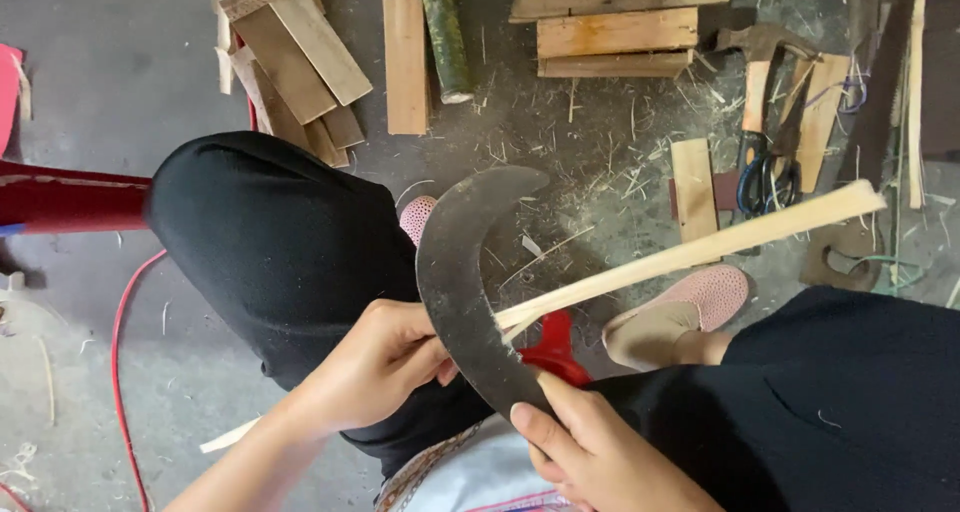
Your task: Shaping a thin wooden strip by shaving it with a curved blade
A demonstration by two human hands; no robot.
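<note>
Dark curved blade point(462, 272) in pale strip point(700, 247)

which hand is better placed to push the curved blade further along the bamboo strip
Right, probably. The right hand sits at the curved blade's lower end, behind the cut in the bamboo strip; the left hand only steadies its back.

Beyond the hands lie wood offcuts point(616, 32) and a green bamboo piece point(444, 34). Far right are scissors point(766, 180). A red cable point(121, 324) runs left.
</note>
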